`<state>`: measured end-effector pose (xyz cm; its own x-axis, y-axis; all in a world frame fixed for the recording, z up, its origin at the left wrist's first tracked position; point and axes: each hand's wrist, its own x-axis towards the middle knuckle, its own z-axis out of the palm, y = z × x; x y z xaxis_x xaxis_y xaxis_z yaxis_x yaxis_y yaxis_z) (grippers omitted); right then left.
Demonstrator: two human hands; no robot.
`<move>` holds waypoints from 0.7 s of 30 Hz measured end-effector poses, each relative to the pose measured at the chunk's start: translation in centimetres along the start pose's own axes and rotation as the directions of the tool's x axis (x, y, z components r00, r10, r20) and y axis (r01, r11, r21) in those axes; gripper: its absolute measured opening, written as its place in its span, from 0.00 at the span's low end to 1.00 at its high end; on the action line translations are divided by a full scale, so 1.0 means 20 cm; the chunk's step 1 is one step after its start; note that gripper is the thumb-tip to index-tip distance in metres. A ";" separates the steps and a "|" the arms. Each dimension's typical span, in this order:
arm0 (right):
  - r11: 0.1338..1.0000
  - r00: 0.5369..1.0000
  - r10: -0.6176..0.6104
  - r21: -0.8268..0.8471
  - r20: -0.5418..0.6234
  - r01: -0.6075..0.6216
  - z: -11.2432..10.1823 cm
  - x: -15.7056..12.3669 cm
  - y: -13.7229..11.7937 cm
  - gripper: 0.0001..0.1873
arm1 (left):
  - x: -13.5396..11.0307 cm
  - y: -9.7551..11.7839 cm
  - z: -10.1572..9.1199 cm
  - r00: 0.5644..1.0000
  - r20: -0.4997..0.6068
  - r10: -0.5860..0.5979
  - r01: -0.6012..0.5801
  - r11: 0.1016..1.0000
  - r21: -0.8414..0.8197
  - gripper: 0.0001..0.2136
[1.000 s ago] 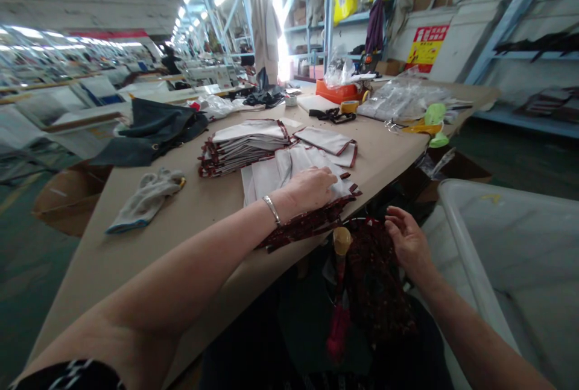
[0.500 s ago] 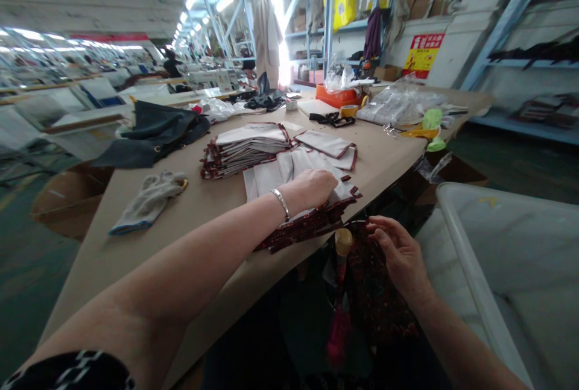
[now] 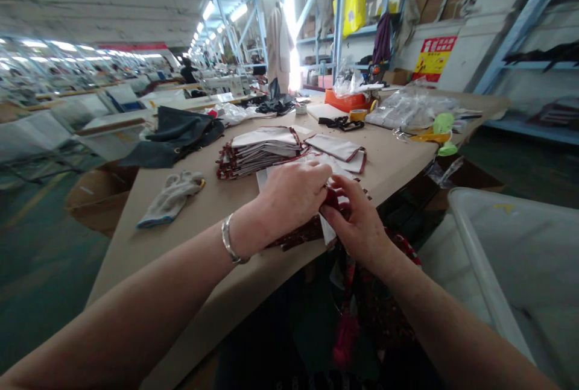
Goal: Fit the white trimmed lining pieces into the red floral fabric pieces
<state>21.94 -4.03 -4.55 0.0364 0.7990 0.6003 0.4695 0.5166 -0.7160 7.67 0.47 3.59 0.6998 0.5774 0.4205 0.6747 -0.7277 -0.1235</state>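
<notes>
Both hands meet over the front pile of white fabric pieces with dark red patterned edging [image 3: 301, 234]. My left hand [image 3: 294, 192], a silver bracelet at its wrist, has its fingers closed on the dark red edge of a fabric piece. Against it my right hand [image 3: 359, 221] pinches the same piece [image 3: 329, 230], thumb below and fingers above. A white part of this piece hangs under the right thumb; the rest is hidden by the hands. Just behind lie a stack of folded white pieces with red edging [image 3: 262, 144] and a separate folded piece [image 3: 337, 147].
A knitted glove [image 3: 172, 197] and dark grey cloth [image 3: 181, 137] lie on the table's left. Farther back are black straps [image 3: 341, 123], an orange tray [image 3: 346, 100] and clear plastic bags [image 3: 407, 106]. A white bin [image 3: 470, 257] stands at my right; a cardboard box [image 3: 97, 197] is left.
My right hand has come up from below the table edge to meet the left one. My left hand has drawn slightly back, and both now grip one fabric piece. The view has turned slightly left.
</notes>
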 end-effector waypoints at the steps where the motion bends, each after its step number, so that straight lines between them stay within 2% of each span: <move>1: 0.998 0.999 -0.031 -0.046 0.019 0.032 0.01 0.01 -0.01 0.21 | -0.04 0.01 -0.02 1.000 -0.012 0.011 -0.011 1.000 -0.006 0.06; 3: 0.984 0.994 -0.043 -0.169 0.100 0.059 0.00 0.01 -0.03 0.20 | -0.11 0.03 -0.06 0.998 -0.055 0.035 -0.035 0.999 -0.007 0.06; 6: 0.950 0.968 0.077 -0.313 0.240 0.002 -0.05 -0.05 -0.04 0.23 | -0.26 0.07 -0.12 0.983 -0.179 0.035 -0.038 0.999 -0.014 0.07; 7: 0.950 0.948 0.137 -0.308 0.288 -0.044 -0.08 -0.08 -0.04 0.24 | -0.32 0.09 -0.14 0.973 -0.231 0.026 -0.034 0.999 -0.028 0.08; 9: 0.963 0.906 0.248 -0.193 0.343 -0.191 -0.12 -0.16 -0.04 0.24 | -0.46 0.13 -0.14 0.945 -0.326 -0.012 -0.015 0.997 -0.080 0.09; 11: 0.937 0.888 0.332 0.000 0.317 -0.350 -0.15 -0.25 -0.03 0.21 | -0.58 0.18 -0.07 0.925 -0.367 -0.099 0.035 0.984 -0.176 0.07; 12: 0.920 0.898 0.358 0.065 0.256 -0.386 -0.16 -0.30 -0.02 0.19 | -0.64 0.21 -0.01 0.918 -0.355 -0.176 0.088 0.964 -0.250 0.06; 13: 0.919 0.913 0.367 0.083 0.176 -0.386 -0.16 -0.35 0.00 0.17 | -0.69 0.23 0.05 0.910 -0.314 -0.271 0.158 0.926 -0.342 0.05; 14: 0.935 0.932 0.345 0.050 0.108 -0.352 -0.16 -0.41 0.01 0.15 | -0.72 0.25 0.13 0.895 -0.226 -0.385 0.245 0.846 -0.473 0.05; 15: 0.954 0.951 0.299 -0.030 0.077 -0.298 -0.16 -0.47 0.03 0.13 | -0.75 0.28 0.20 0.851 -0.108 -0.514 0.346 0.703 -0.621 0.05; 16: 0.962 0.963 0.252 -0.131 0.093 -0.239 -0.14 -0.54 0.05 0.13 | -0.77 0.30 0.27 0.777 0.050 -0.627 0.440 0.484 -0.756 0.04; 17: 0.957 0.961 0.225 -0.223 0.160 -0.187 -0.12 -0.61 0.08 0.13 | -0.78 0.33 0.32 0.692 0.219 -0.688 0.490 0.225 -0.842 0.03; 18: 0.944 0.938 0.229 -0.296 0.259 -0.149 -0.10 -0.68 0.10 0.12 | -0.79 0.36 0.37 0.604 0.370 -0.705 0.487 -0.040 -0.872 0.03; 19: 0.929 0.896 0.257 -0.347 0.361 -0.127 -0.07 -0.74 0.12 0.12 | -0.79 0.39 0.40 0.530 0.496 -0.688 0.442 -0.275 -0.854 0.05; 20: 0.916 0.843 0.303 -0.379 0.444 -0.130 -0.03 -0.81 0.14 0.12 | -0.78 0.41 0.42 0.472 0.594 -0.652 0.374 -0.462 -0.804 0.08; 21: 0.907 0.787 0.357 -0.389 0.503 -0.163 0.00 -0.87 0.16 0.13 | -0.78 0.44 0.44 0.429 0.669 -0.608 0.306 -0.599 -0.740 0.10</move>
<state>22.87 -16.24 -17.30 -0.2470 0.9683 0.0377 0.7626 0.2183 -0.6089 4.80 -11.64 -11.91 0.0467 0.9372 -0.3457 -0.3638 0.3383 0.8679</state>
